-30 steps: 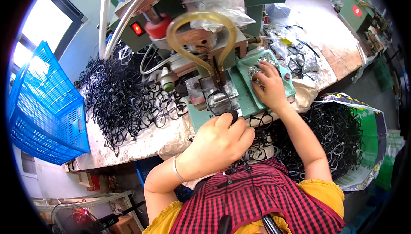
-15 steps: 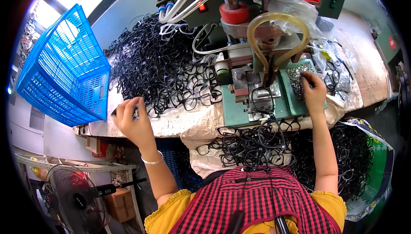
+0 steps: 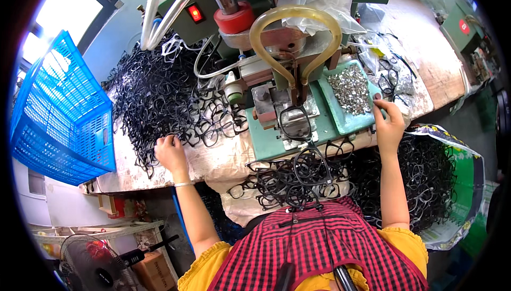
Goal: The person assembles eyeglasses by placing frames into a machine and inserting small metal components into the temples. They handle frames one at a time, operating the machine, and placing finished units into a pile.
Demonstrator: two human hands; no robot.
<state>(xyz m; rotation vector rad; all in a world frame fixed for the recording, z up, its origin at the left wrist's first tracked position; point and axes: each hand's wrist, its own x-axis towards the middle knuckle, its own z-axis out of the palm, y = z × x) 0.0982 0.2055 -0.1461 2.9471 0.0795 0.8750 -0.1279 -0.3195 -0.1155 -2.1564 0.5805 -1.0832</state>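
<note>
My left hand (image 3: 171,155) is closed at the near edge of a big heap of black eyeglass frames (image 3: 154,86). Whatever its curled fingers hold, if anything, is hidden. Beside the right edge of a green tray (image 3: 346,125), my right hand (image 3: 389,123) pinches thumb and finger together. A small dark spot shows at the fingertips, too small to name. Loose little metal parts (image 3: 350,90) fill the tray. Between the hands, a black eyeglass frame (image 3: 296,138) sits under the head of a bench press (image 3: 274,51), one temple hanging toward me.
More black frames (image 3: 298,176) lie at the table's front edge in front of me. A blue plastic basket (image 3: 64,115) is tipped at the left. A sack (image 3: 471,179) full of frames stands at the right, a fan (image 3: 96,269) at the lower left.
My left hand has gone from loosely spread fingers left of the heap to closed at its edge. My right hand has moved from over the metal parts to the tray's right side.
</note>
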